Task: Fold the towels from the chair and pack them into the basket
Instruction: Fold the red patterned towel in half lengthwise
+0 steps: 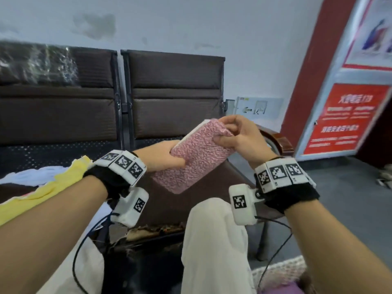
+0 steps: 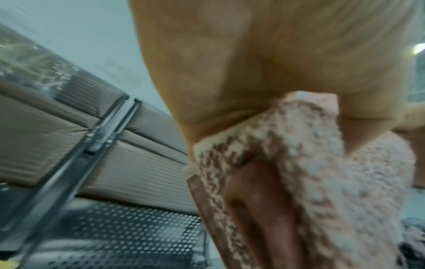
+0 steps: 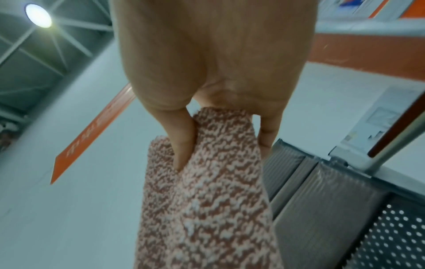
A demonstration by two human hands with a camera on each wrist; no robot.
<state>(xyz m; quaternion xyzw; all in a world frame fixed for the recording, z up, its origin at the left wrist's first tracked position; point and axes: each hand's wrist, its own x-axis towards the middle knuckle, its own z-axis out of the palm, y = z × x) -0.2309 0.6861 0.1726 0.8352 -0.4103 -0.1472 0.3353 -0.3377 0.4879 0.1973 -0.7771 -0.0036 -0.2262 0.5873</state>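
A folded pink towel (image 1: 195, 155) is held in the air above the brown chair seat (image 1: 203, 194). My left hand (image 1: 167, 155) grips its left edge, thumb on top and fingers underneath. My right hand (image 1: 233, 134) pinches its far right corner. In the left wrist view the pink towel (image 2: 322, 172) wraps over my fingers (image 2: 257, 209). In the right wrist view the pink towel (image 3: 207, 191) hangs from my thumb and fingers (image 3: 181, 142). A yellow towel (image 1: 42, 192) and a white towel (image 1: 36, 175) lie on the seat at left. The woven basket (image 1: 282, 274) shows at the lower right.
A row of dark brown chairs (image 1: 174, 92) stands against a pale wall. A wooden armrest (image 1: 277, 141) sits right of my hands. A red and white sign board (image 1: 343, 117) stands at right. My light trouser leg (image 1: 214, 240) is below the towel.
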